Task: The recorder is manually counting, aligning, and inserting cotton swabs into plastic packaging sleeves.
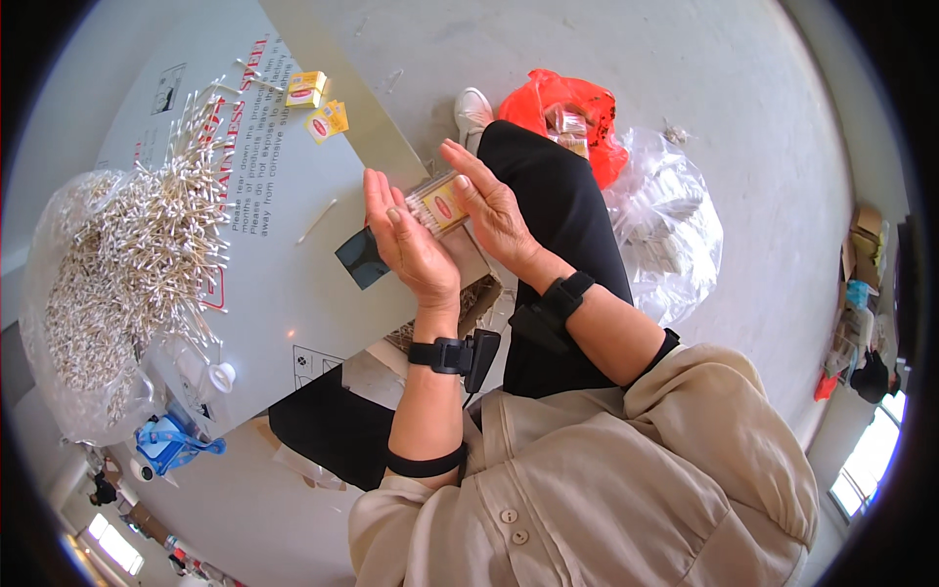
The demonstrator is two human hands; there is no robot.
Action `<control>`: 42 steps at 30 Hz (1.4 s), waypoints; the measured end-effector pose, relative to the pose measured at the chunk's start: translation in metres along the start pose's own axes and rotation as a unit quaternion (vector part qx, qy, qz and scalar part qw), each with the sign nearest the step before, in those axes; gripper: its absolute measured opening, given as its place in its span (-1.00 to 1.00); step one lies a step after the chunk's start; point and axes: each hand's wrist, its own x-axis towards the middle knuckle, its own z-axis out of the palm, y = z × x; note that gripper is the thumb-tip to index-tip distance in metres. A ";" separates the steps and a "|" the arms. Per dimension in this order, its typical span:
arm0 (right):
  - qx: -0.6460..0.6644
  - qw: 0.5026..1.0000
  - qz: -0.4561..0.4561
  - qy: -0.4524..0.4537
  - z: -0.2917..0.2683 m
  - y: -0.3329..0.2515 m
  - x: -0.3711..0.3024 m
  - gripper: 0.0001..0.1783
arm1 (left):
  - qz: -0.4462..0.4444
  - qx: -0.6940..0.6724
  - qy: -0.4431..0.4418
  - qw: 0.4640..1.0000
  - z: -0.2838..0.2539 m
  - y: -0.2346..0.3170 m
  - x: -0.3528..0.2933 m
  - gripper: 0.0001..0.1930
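Observation:
A small clear pack of cotton swabs (pixel 442 203) with a yellow label is held between my two hands, above the table's right edge. My left hand (pixel 416 245) supports its left side, fingers stretched and close together. On the other side, my right hand (pixel 497 213) presses the pack with nearly straight fingers. Beside my left hand, a dark green flat piece (pixel 361 259) lies at the table edge. A single loose cotton swab (pixel 316 221) rests a little farther left. Yellow labels (pixel 327 121) and a stack of yellow cards (pixel 306 89) sit toward the far edge.
A large clear bag (pixel 59 225) spills a heap of cotton swabs (pixel 147 254) over the table (pixel 284 284). Below my hands stands an open cardboard box (pixel 479 298). On the floor at right are a red plastic bag (pixel 611 161) and a clear bag of packs (pixel 675 230).

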 end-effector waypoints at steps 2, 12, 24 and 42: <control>0.061 0.997 0.043 0.019 -0.002 0.000 0.001 -0.54 | 0.008 -0.019 0.014 1.000 -0.008 -0.001 0.001 -0.36; -0.291 0.924 -0.244 0.055 0.011 -0.045 0.002 -0.61 | 0.041 0.245 0.129 0.960 -0.143 0.026 -0.003 -0.74; -0.356 0.886 -0.262 -0.139 0.118 -0.013 0.020 -0.72 | 0.043 0.405 0.167 0.898 -0.250 0.056 0.024 -0.76; -0.352 0.894 -0.233 -0.146 0.116 -0.023 0.004 -0.83 | 0.277 0.700 -0.104 0.650 -0.251 0.089 0.182 -0.91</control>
